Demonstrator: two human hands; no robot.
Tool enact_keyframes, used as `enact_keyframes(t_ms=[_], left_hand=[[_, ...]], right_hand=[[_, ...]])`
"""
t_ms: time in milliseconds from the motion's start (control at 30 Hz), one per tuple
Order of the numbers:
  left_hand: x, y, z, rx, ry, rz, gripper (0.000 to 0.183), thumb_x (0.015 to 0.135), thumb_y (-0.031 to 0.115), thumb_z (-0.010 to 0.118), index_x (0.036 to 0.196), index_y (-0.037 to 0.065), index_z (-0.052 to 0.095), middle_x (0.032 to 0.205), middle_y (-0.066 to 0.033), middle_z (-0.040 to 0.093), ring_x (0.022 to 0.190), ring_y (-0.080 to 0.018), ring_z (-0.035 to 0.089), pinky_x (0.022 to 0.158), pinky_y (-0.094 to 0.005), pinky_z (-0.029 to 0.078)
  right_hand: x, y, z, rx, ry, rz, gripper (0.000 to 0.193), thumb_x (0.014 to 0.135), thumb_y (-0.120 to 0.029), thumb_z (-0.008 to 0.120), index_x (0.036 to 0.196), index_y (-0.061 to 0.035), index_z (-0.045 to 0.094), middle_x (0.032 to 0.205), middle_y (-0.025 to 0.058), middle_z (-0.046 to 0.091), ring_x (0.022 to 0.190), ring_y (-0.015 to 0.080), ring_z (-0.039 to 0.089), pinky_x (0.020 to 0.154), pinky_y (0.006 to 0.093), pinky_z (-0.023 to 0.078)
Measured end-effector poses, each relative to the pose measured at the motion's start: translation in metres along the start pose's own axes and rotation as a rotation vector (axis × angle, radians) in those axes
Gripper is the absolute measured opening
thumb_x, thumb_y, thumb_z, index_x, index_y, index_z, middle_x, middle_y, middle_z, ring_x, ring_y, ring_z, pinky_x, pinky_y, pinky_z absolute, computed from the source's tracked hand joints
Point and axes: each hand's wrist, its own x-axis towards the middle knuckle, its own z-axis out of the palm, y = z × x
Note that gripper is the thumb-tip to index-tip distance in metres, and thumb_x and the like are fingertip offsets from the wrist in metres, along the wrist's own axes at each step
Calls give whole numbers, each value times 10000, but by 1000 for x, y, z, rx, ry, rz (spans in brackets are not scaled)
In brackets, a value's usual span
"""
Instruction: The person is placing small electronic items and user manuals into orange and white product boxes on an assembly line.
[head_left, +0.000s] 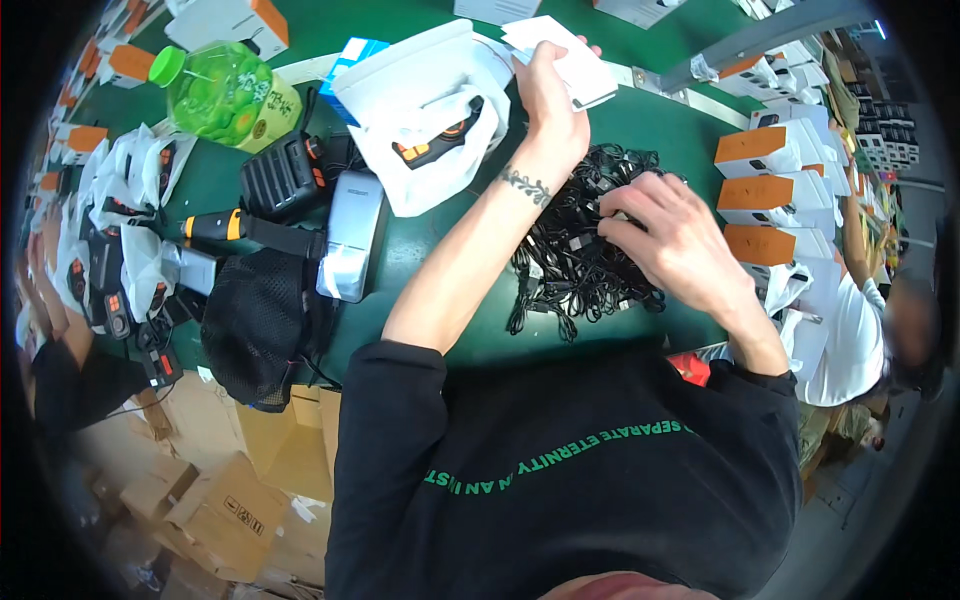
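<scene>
My left hand (552,100) reaches to the far side of the green table and is closed on a stack of white booklets (568,68). My right hand (682,245) is at a heap of black cables (565,265); its fingers are curled and pinched on a black cable, the tips partly hidden. Left of my left hand stands an open white box (395,72). A black and orange device (440,143) in a white plastic bag shows at the box.
Left on the table (415,245) are a green-capped bottle (215,100), a black rugged case (280,178), a silver power bank-like device (350,235) and a black mesh cap (255,325). White-orange boxes (757,192) line the right. Cartons (225,515) lie below. Other people sit at both sides.
</scene>
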Motion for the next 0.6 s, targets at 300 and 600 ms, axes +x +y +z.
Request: enact_keyframes(t_ms=[300,600], left_hand=[[-29,19,-15,242,-580,-3,412,1040,266,359,1350,24,483,1313,-129,584,1274,-192,505,1078,-345,397],[-2,-8,-11,288,-453,344,377,1038,215,424,1371,39,447,1287,-90,575,1197,-209,550,1051,-363,423]], right_hand=[[152,-6,-2,-73,647,-268,224,647,-131,696,863,-75,671,934,37,611,863,238,586,711,368,478],[128,29,-20,-69,578,-131,239,786,-128,715,1016,-63,698,1062,75,613,965,290,611,798,435,538]])
